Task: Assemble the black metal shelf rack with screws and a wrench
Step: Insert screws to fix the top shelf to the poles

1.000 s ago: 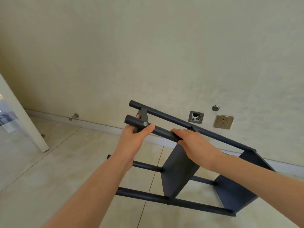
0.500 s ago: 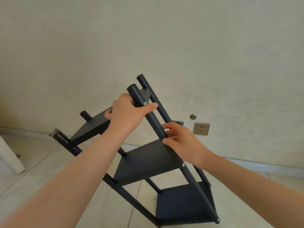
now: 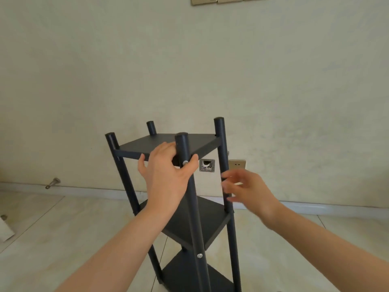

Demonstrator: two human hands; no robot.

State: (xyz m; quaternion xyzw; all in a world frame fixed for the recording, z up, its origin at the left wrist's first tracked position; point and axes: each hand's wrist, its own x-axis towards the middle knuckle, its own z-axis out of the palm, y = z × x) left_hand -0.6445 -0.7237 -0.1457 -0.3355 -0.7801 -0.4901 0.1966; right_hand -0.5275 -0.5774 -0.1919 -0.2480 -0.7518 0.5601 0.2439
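Note:
The black metal shelf rack (image 3: pixel 168 142) stands upright on the tiled floor, with three shelves between four round poles. My left hand (image 3: pixel 166 175) grips the nearest front pole just under the top shelf, thumb on the right side next to a silver screw (image 3: pixel 185 162). Another screw (image 3: pixel 199 255) shows lower on the same pole at the middle shelf. My right hand (image 3: pixel 250 190) is blurred, its fingers spread and relaxed beside the right pole (image 3: pixel 223 148); I cannot tell whether they touch it. No wrench is in view.
The wall is close behind the rack, with an open wall box (image 3: pixel 207 165), a socket (image 3: pixel 237 164) and a switch panel (image 3: pixel 229 0) high up. A door stop (image 3: pixel 52 183) sticks out near the baseboard at left. A white object (image 3: pixel 5 228) sits at the left edge.
The rack went from lying tilted on the floor to standing upright. My left hand kept its hold near the pole's top. My right hand let go of the pole and moved right.

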